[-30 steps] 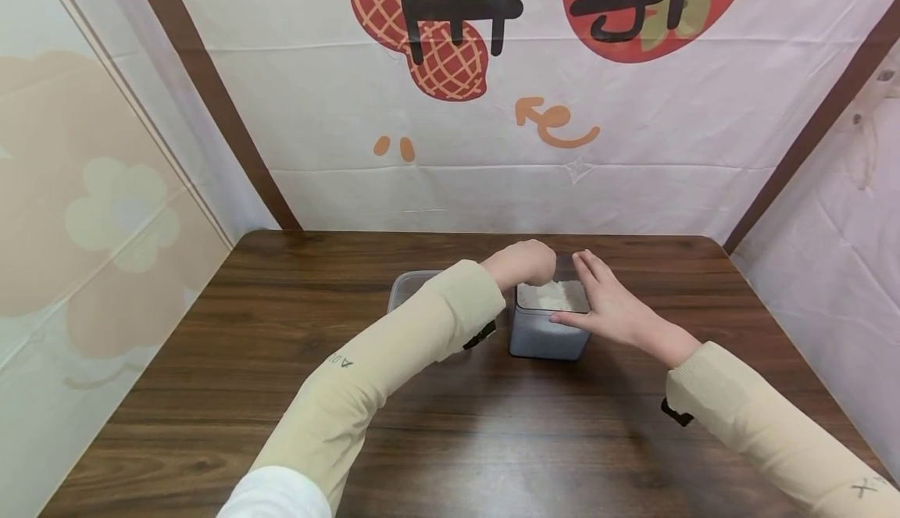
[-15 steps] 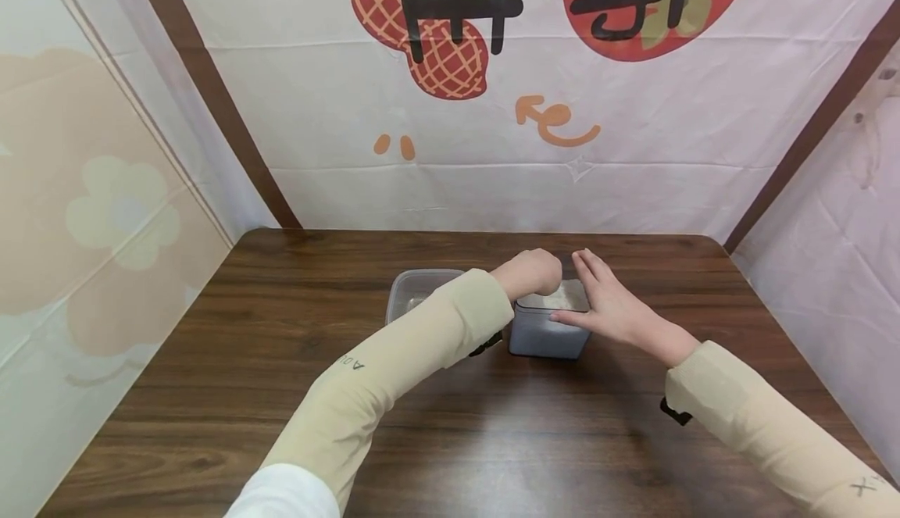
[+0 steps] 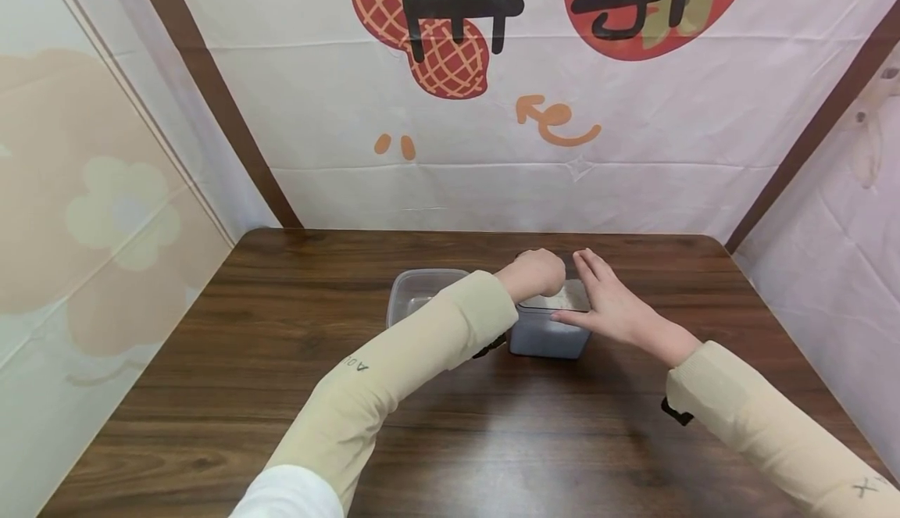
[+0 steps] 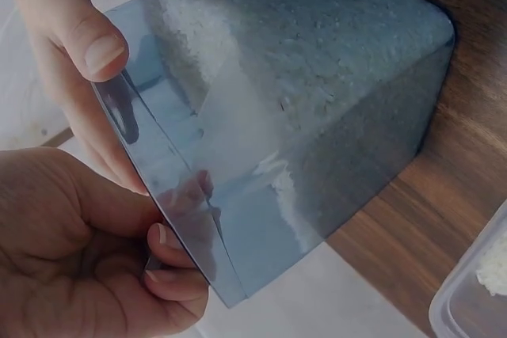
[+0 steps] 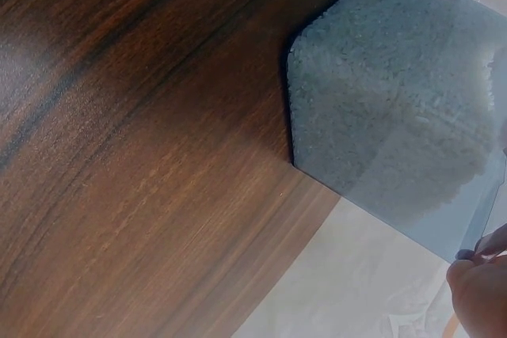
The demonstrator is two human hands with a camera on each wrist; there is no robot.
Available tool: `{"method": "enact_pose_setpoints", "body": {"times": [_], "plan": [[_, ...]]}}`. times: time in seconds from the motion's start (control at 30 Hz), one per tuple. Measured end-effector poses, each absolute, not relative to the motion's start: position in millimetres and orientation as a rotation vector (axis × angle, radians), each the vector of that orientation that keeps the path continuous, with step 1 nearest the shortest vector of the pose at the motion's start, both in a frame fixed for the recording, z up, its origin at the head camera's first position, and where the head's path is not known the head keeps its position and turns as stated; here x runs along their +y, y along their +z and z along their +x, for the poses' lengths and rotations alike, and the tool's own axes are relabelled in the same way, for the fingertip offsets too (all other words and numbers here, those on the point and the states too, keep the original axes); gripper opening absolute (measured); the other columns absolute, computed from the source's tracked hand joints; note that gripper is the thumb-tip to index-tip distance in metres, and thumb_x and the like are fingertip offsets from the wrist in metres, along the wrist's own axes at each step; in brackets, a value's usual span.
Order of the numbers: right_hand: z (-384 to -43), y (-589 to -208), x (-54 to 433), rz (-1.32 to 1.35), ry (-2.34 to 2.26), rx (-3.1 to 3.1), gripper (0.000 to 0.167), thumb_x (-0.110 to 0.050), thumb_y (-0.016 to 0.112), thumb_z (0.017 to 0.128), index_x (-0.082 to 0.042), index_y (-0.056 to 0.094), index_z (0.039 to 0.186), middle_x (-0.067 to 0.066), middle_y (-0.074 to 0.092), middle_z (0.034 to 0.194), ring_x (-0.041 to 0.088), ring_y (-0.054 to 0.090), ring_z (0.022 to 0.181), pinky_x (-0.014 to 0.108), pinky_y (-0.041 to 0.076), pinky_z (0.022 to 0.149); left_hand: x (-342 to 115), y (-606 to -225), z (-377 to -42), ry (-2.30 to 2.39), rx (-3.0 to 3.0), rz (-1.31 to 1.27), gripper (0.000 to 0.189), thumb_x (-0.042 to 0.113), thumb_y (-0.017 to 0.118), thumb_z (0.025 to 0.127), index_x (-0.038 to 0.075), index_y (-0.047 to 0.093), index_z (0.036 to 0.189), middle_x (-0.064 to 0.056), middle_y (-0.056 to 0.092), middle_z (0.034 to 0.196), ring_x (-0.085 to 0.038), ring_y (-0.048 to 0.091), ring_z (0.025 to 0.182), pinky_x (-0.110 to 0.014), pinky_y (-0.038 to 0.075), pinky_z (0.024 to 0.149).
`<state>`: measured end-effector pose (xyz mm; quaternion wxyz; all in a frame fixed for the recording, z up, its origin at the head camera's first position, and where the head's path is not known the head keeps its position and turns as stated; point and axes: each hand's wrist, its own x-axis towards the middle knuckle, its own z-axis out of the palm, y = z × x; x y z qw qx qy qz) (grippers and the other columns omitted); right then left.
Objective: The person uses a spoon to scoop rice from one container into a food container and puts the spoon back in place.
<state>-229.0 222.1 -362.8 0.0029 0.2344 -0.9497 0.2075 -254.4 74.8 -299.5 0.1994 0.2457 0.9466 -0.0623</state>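
Observation:
A clear bluish bin, partly filled with white rice, stands on the table. Over its open top my left hand bends down with curled fingers. From the left wrist view, that same left hand is right at the rim, thumb and fingertips pinching a thin greyish piece; I cannot tell what it is. My right hand holds the bin at its right side, thumb along the front and fingers stretched toward the back. Close up, the right thumb lies at the rim.
A shallow clear container sits left of the bin, partly behind my left forearm; some rice shows inside it. Behind the brown wooden table hangs a white printed curtain.
My left hand has come down and slightly right over the bin, uncovering more of the shallow container. The right hand and bin have stayed put.

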Motion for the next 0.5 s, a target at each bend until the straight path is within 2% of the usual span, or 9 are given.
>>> {"method": "enact_pose_setpoints", "body": {"times": [0.27,0.5], "plan": [[-229.4,-363.1,221.8,0.731,0.647,-2.971,0.105,-0.057,0.064,0.074,0.007,0.014,0.141,0.023,0.010,0.148,0.034,0.007,0.137,0.050,0.020,0.104,69.6,-301.1,-259.0,-0.123,2.641,0.735,0.029,0.016,0.035,0.098,0.011,0.062,0.106,0.000,0.046,0.078,-0.011,0.037,0.064,-0.023,0.031,0.057],[-230.3,-364.3,222.4,0.737,0.631,-2.974,0.106,-0.059,0.062,0.075,0.007,0.013,0.142,0.023,0.009,0.148,0.034,0.007,0.136,0.050,0.021,0.104,69.7,-299.5,-258.1,-0.117,2.640,0.741,0.030,0.016,0.035,0.098,0.011,0.061,0.112,-0.001,0.054,0.093,-0.012,0.039,0.067,-0.024,0.032,0.058]]}}
